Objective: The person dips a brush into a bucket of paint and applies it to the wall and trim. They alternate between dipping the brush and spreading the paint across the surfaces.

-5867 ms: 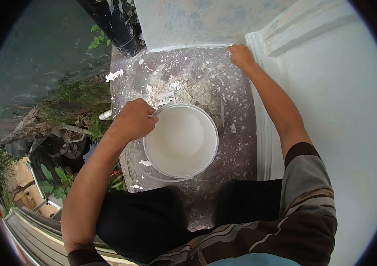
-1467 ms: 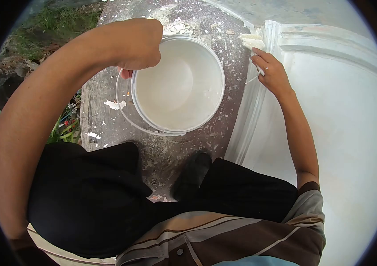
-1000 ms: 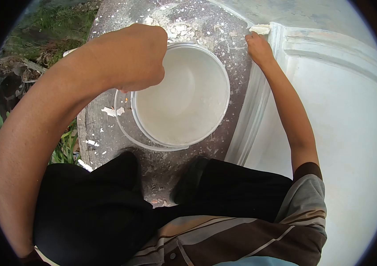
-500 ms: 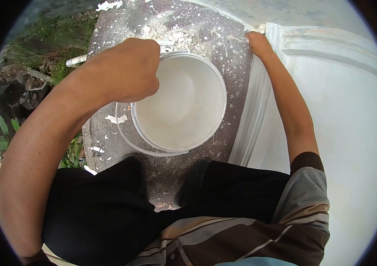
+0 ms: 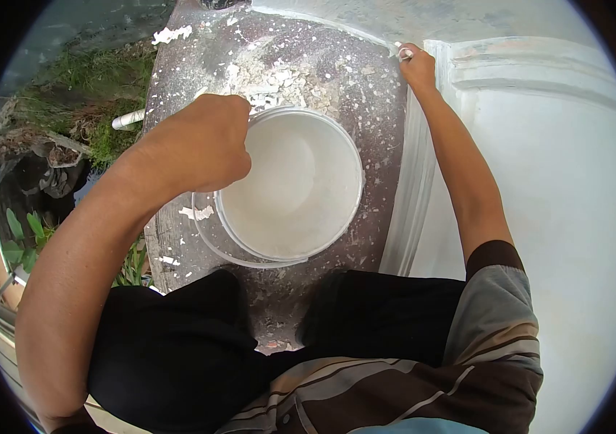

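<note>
My left hand (image 5: 217, 145) is closed in a fist at the left rim of a white bucket (image 5: 360, 173). Whatever it holds is mostly hidden; a small whitish edge shows past the knuckles. The bucket stands upright on a speckled brown board, its inside pale and whitish, with its handle (image 5: 239, 260) hanging down at the left. Farther off at the right, my right hand (image 5: 418, 66) has its fingers closed around something small and white, too small to name, beside the corner of the white moulding (image 5: 423, 159).
White flakes and crumbs (image 5: 290, 83) lie on the board (image 5: 373, 94) beyond the bucket. A white tube (image 5: 128, 119) sticks out past the board's left edge, above grass and plants. A white panel (image 5: 532, 188) fills the right side. My legs are close below the bucket.
The bucket, board and left hand appear slightly lower in view. The right hand has turned a little, and the thin white piece that stuck out from it no longer shows.
</note>
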### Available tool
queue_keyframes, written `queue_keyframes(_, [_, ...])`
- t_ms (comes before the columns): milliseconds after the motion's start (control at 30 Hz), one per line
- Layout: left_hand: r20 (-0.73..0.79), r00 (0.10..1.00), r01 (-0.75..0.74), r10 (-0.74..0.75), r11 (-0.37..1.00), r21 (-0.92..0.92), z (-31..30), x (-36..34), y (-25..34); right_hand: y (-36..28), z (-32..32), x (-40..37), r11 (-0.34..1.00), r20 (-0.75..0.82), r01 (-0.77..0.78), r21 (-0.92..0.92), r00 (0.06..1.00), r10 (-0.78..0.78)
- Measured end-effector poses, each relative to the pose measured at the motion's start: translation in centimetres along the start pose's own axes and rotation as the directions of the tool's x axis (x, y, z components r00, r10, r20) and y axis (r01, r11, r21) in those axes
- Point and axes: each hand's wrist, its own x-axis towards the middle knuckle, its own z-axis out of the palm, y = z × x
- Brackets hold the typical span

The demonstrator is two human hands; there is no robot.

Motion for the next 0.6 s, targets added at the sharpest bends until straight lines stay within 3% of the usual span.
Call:
queue_keyframes(100, [0.030, 0.999, 0.041, -0.041, 0.999, -0.008, -0.6, -0.1, 0.4, 1.0, -1.0, 0.6, 0.990, 0.054, -0.090, 0.109, 0.995, 0.084])
queue_keyframes(200, [0.028, 0.999, 0.019, -0.019, 1.000, 0.000, -0.5, 0.0, 0.5, 1.8, -0.6, 0.4, 0.996, 0.083, -0.053, 0.070, 0.995, 0.047])
queue_keyframes(300, [0.002, 1.000, 0.009, -0.009, 1.000, 0.023, -0.2, 0.0, 0.2, 1.8, 0.0, -0.8, 0.980, 0.032, 0.196, 0.037, 0.980, -0.197])
queue_keyframes(333, [-0.006, 1.000, 0.009, -0.009, 1.000, 0.026, -0.2, 0.0, 0.3, 0.8, -0.2, -1.8, 0.980, 0.001, 0.195, -0.029, 0.981, -0.195])
queue_keyframes(467, [0.033, 0.999, 0.034, -0.034, 0.999, 0.003, -0.4, 0.1, 0.8, -1.8, -1.8, -4.0, 0.917, 0.250, 0.241, -0.317, 0.954, -0.164])
queue_keyframes(600, [-0.012, 1.000, 0.002, -0.002, 1.000, 0.022, -0.3, 0.1, 0.6, -1.0, -1.4, -3.0, 0.845, 0.310, 0.328, -0.423, 0.928, -0.205])
